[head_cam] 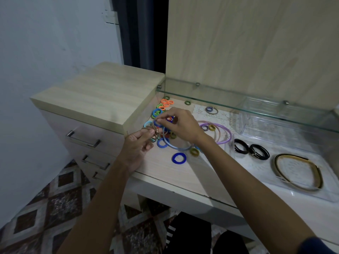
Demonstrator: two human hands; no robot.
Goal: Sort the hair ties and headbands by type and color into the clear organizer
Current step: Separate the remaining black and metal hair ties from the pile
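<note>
My left hand (139,143) holds a bunch of thin tan hair ties (154,132) with small metal beads. Just above it, my right hand (180,125) pinches one tan tie at the top of the bunch. Under both hands lies a loose pile of small ties: orange (167,103), blue (179,158), olive (194,152) and green. A light blue headband (178,147) and a purple headband (226,139) lie on the table. The clear organizer (330,196) at the right holds two black tie bundles (251,149) and a gold-and-black headband (300,171).
A raised wooden drawer unit (99,96) stands to the left of the pile. A glass shelf (256,107) runs across above the table's back, with a second clear tray (245,130) under it. A patterned floor lies below the table edge.
</note>
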